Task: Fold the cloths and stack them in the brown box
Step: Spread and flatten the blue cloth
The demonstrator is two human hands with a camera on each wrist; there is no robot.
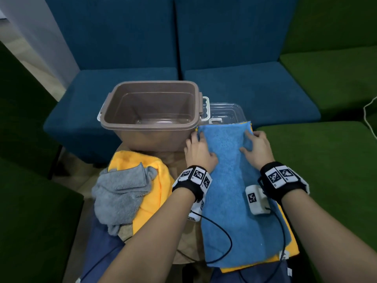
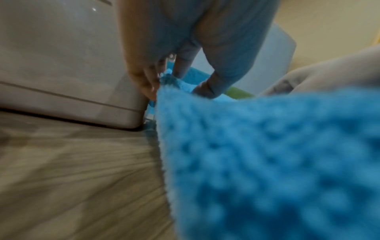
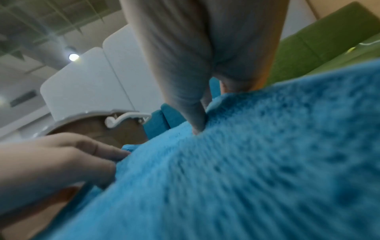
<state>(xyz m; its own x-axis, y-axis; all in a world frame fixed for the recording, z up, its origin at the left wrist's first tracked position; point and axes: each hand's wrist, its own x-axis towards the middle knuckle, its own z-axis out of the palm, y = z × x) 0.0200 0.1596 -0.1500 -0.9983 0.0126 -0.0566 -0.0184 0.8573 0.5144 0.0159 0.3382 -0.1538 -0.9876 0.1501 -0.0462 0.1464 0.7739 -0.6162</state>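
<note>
A blue cloth (image 1: 230, 180), folded into a long strip, lies on a yellow cloth (image 1: 289, 248) at the right of the small table. My left hand (image 1: 199, 150) grips its far left corner beside the brown box (image 1: 153, 137), thumb on top. My right hand (image 1: 257, 148) holds the far right corner, thumb pressed into the pile. The left wrist view shows my left hand (image 2: 176, 81) pinching the blue cloth (image 2: 267, 162) against the box (image 2: 61, 65). In the right wrist view my right hand (image 3: 211, 107) digs into the blue cloth (image 3: 246, 178). The box stands with nothing in it.
A crumpled grey cloth (image 1: 122, 190) lies on another yellow cloth (image 1: 151, 197) at the table's left. A clear plastic lid (image 1: 226, 113) sits behind the blue cloth, right of the box. A blue sofa (image 1: 244, 84) stands beyond, and green seats (image 1: 326, 160) flank the table.
</note>
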